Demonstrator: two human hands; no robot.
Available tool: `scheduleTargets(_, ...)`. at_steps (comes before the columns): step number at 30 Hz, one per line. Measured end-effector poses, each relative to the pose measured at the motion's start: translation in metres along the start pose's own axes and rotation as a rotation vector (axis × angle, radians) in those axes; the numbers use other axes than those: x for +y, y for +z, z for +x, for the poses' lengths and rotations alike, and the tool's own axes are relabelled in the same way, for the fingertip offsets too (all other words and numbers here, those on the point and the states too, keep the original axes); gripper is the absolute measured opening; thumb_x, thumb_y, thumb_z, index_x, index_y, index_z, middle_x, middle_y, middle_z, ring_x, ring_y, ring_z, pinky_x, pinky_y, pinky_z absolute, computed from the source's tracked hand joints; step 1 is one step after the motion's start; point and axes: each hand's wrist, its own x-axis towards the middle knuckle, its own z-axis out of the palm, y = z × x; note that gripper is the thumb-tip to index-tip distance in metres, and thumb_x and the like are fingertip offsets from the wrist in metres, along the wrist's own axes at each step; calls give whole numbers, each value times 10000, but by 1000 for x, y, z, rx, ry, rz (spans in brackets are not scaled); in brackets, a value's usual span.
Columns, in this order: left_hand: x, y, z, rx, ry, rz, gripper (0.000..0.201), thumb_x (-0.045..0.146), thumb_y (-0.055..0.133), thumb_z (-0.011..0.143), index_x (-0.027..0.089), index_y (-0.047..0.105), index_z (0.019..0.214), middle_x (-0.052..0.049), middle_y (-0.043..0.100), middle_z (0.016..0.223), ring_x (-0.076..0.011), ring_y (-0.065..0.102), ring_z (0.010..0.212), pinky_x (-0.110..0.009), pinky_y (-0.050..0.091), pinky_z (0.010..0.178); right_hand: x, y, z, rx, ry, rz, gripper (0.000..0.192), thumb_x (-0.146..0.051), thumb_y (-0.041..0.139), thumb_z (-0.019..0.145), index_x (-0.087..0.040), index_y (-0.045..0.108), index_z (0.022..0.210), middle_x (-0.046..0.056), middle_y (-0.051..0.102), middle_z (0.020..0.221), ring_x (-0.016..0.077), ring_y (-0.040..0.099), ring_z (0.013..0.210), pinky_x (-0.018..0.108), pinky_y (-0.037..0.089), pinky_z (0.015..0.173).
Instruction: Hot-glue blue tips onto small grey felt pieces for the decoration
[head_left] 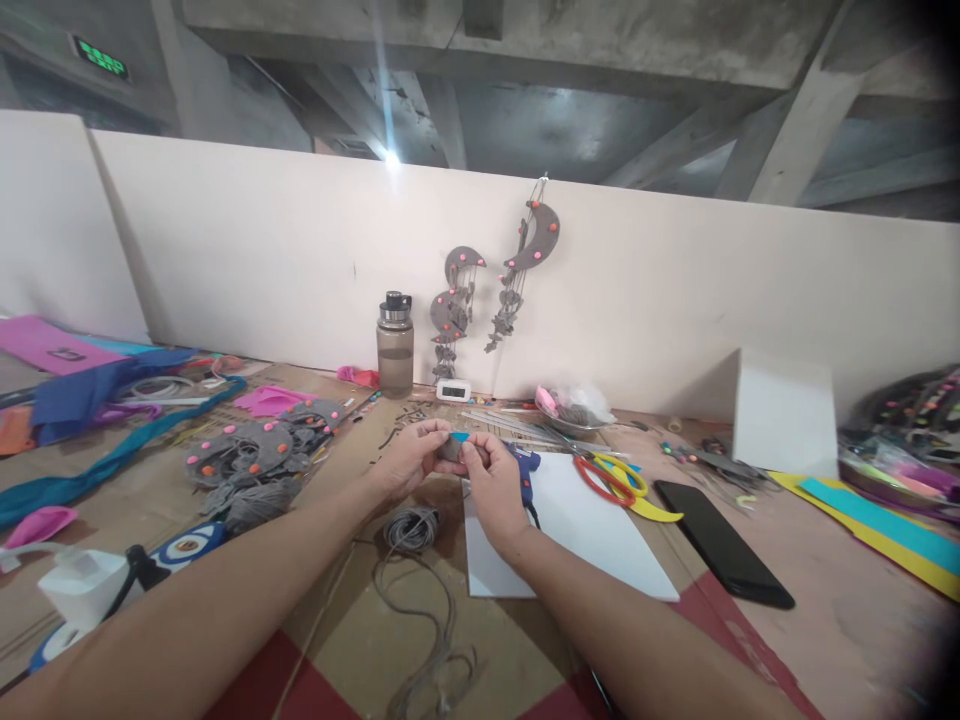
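Both hands meet over the middle of the table around a small grey piece (451, 453), which looks like felt, with a bit of bright blue (459, 437) at its top. My left hand (409, 460) pinches its left side, and my right hand (496, 490) grips the right side with the thumb on its face. Fingers cover much of the piece. Just below lies a coil of grey cord (411, 527) with loose ends trailing toward me. A blue tool with a dark cord (527, 470), partly hidden, lies behind my right hand on a white sheet (577, 550).
Red-handled and yellow-handled scissors (607, 482) and a black phone (720, 540) lie to the right. Grey crescents with coloured dots (240, 455) lie left, near a white charger (82, 585). A bottle (395, 350) and small digital clock (453, 390) stand by the back panel.
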Motion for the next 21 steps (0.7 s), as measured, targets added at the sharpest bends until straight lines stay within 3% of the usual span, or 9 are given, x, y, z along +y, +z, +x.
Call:
scheduleTargets(16,4,-4,0,-63,-34,7,285,277,784,662,143,575,802,-31,644,716,-166,642,681,-352,593,648,-10,1,-2,-25,1,21,197,-399,531,796,-207,570,784,-6,600,721,146,547,661,278,484,617)
scheduleTargets(21,9,-2,0,-54,-75,59,294,296,792,648,145,589,797,-28,634,723,-156,628,655,-335,594,592,-7,-2,0,-47,-28,-30,205,-394,510,815,-200,574,795,-14,580,700,137,524,653,258,451,613)
